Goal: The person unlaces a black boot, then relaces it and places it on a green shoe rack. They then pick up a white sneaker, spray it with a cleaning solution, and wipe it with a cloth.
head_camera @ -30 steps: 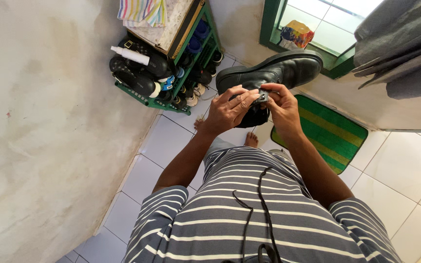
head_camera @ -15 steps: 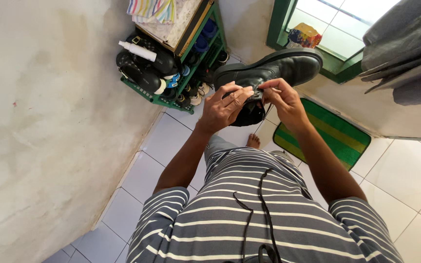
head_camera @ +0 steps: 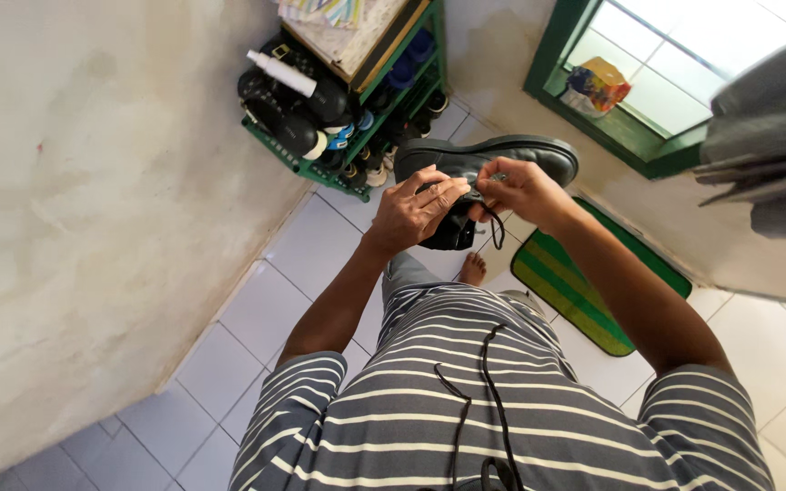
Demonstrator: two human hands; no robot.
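Note:
A black leather boot [head_camera: 502,156] is held up in front of my chest, toe pointing right. My left hand [head_camera: 416,209] grips the boot's ankle part from the near side. My right hand [head_camera: 520,189] pinches a black shoelace [head_camera: 495,225] at the boot's eyelets, a short loop of it hanging below the fingers. A second black lace [head_camera: 479,400] drapes down over my striped shirt. My bare foot [head_camera: 473,269] shows on the floor tiles below the boot.
A green shoe rack [head_camera: 347,136] full of dark shoes stands against the wall at the top, with a white spray bottle [head_camera: 282,75] on it. A green striped doormat [head_camera: 593,282] lies right. A green-framed window [head_camera: 629,100] and hanging grey cloth [head_camera: 766,136] are beyond.
Both hands have kept working at the boot's eyelets. My right hand has pulled the lace so a small loop now hangs under it. The view has tilted slightly.

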